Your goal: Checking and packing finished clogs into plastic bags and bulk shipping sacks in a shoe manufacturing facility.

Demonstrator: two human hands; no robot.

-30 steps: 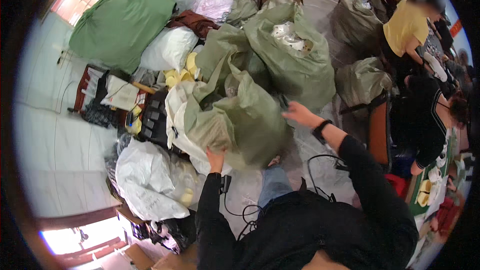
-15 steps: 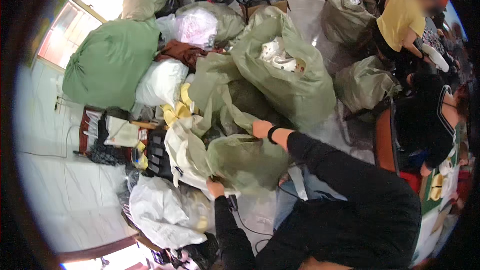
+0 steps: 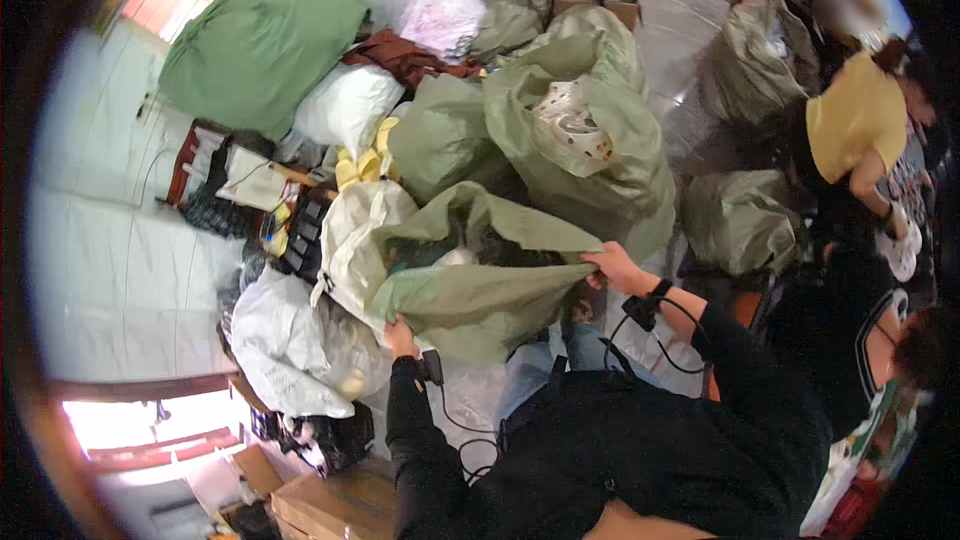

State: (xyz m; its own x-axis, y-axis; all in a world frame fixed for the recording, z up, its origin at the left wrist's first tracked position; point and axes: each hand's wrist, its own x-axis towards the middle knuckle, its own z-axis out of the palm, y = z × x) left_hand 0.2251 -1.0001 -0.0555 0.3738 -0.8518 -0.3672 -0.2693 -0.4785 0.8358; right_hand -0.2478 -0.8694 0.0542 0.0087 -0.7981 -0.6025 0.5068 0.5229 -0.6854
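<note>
A large olive-green woven sack (image 3: 470, 305) stands in front of me, its mouth stretched wide between my hands. My right hand (image 3: 618, 270) is closed round the rim at the right corner. At the near left edge my left hand (image 3: 402, 338) pinches the same rim. Deep inside the sack sits something pale that I cannot make out. Just behind it stands a bigger green sack (image 3: 600, 180), with white spotted shoes (image 3: 572, 125) showing in its opening. A cream-white sack (image 3: 352, 235) touches the held sack's left side.
A full dark-green bundle (image 3: 265, 55), a white bag (image 3: 345, 110) and yellow shoes (image 3: 365, 165) lie at the far left. Near left is a clear-white plastic bag (image 3: 285, 345). A person in yellow (image 3: 858, 115) bends at the right beside another sack (image 3: 740, 220). Black cables hang by both wrists.
My right hand has moved right with the rim, pulling the sack's mouth wider and tauter. My left hand stays on the near left edge. The view has shifted.
</note>
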